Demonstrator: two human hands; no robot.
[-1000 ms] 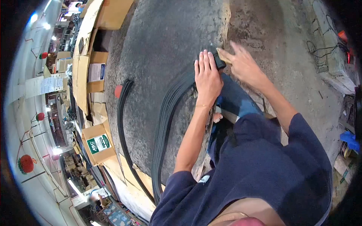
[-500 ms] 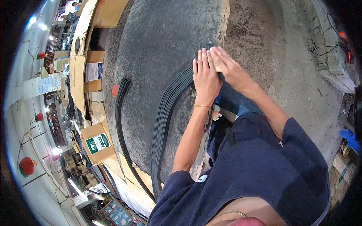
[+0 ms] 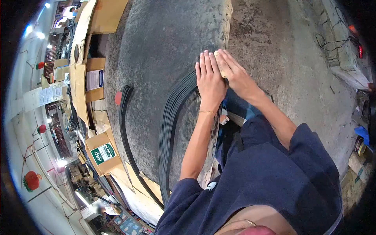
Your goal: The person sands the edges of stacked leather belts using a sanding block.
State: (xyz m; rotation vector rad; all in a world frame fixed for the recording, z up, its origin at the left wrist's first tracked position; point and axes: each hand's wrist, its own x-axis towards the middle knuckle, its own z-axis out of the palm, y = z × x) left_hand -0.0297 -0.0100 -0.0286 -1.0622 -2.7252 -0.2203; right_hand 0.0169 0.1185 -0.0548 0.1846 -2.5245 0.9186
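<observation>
A bundle of long black strips (image 3: pixel 171 107) curves over the dark, worn table (image 3: pixel 156 47), its upper end passing under my left hand (image 3: pixel 210 80). That hand lies flat on the strips, fingers stretched out side by side. Close against it, my right hand (image 3: pixel 236 76) has its fingers wrapped over a pale, light-coloured block (image 3: pixel 221 64) at the table's edge. The block touches the side of my left hand's fingers. Farther left, a thinner black bundle (image 3: pixel 123 117) lies apart, beside a small red object (image 3: pixel 118 98).
Cardboard boxes (image 3: pixel 95 78) line the table's far side, one with a green and white ABC label (image 3: pixel 103 153). Concrete floor (image 3: pixel 290 78) spreads along the right, with a black cable (image 3: pixel 333 45) and wooden pieces near the wall.
The whole view has shifted slightly. Both hands stay together at the table's edge, and the right hand has moved slightly over the pale block, which shows more.
</observation>
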